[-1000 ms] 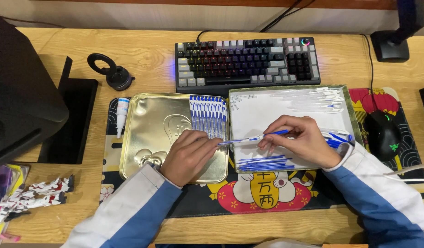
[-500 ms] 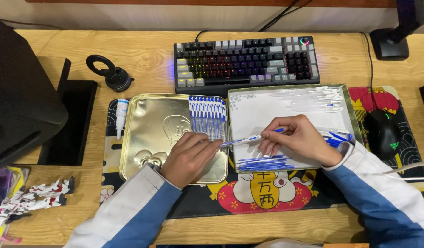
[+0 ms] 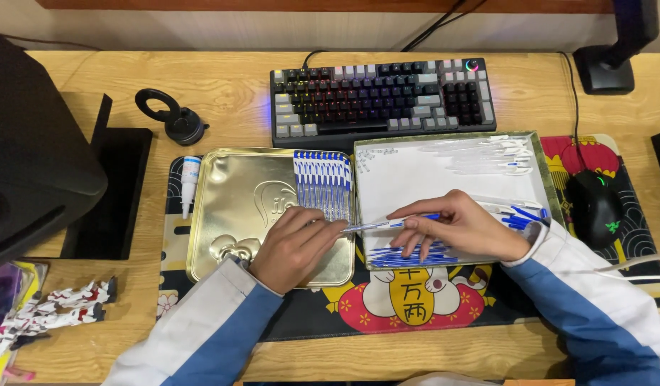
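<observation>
Bench (image 3: pixel 222 78): light wood, seen from above. A black monitor (image 3: pixel 37 157) fills the far left corner, and a second black stand (image 3: pixel 616 57) sits at the far right.

Mat (image 3: pixel 480 314): dark, printed with a red and white cat figure, under both trays and running toward the near edge.

Keyboard (image 3: pixel 383 100): dark keys, lit, set far of the trays and just beside them.

Gold tray (image 3: pixel 222 214): embossed metal, left of centre. A row of blue and white pens (image 3: pixel 321 184) lies side by side along its right end.

White tray (image 3: pixel 430 179): lined with white paper, touching the gold tray's right side. Clear pen barrels (image 3: pixel 487 154) lie in its far right part, blue refills (image 3: pixel 415 254) are heaped at its near edge, and more blue parts (image 3: pixel 519 214) lie at its right.

Mouse (image 3: pixel 594 207): black, right of the white tray.

Left hand (image 3: pixel 294 246): rests on the gold tray, fingers pinched shut on the left end of a pen (image 3: pixel 387 224).

Right hand (image 3: pixel 462 229): over the white tray, grip closed on the right end of the same pen. The pen lies level, bridging the seam between the two trays.

Small items: a black ring stand (image 3: pixel 174 118) far left of the gold tray; a white tube (image 3: pixel 190 182) just left of that tray; a red and white toy figure (image 3: pixel 55 307) at the near left.
</observation>
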